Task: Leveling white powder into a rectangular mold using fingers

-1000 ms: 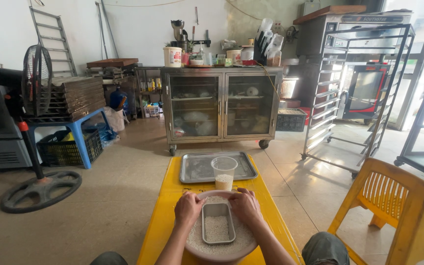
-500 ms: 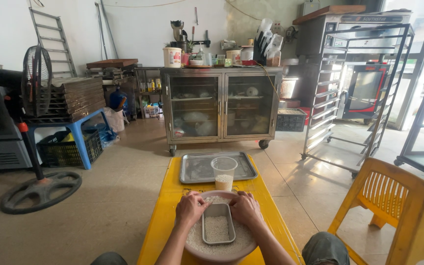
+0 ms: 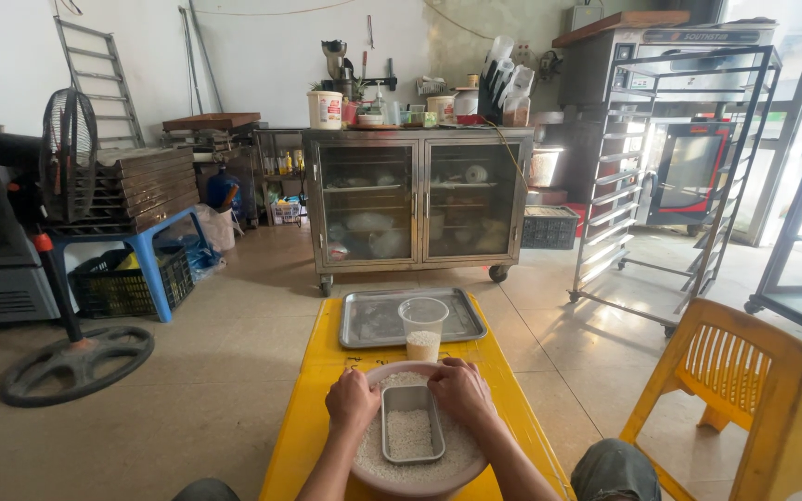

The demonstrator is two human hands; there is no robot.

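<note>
A round pale bowl (image 3: 378,479) of white grains sits on the yellow table (image 3: 313,422) in front of me. A small rectangular metal tin (image 3: 411,434) with grains in it rests in the bowl. My left hand (image 3: 352,400) is curled on the bowl's far left rim beside the tin. My right hand (image 3: 461,391) is curled on the far right rim, touching the tin's corner. Just beyond stands a clear plastic cup (image 3: 422,327) partly filled with grains, on a flat metal tray (image 3: 373,320).
A yellow plastic chair (image 3: 744,399) stands to the right. A wheeled steel cabinet (image 3: 415,199) is ahead, a tall rack trolley (image 3: 670,176) to its right. A floor fan (image 3: 62,269) and a blue stool with stacked trays (image 3: 132,199) are on the left.
</note>
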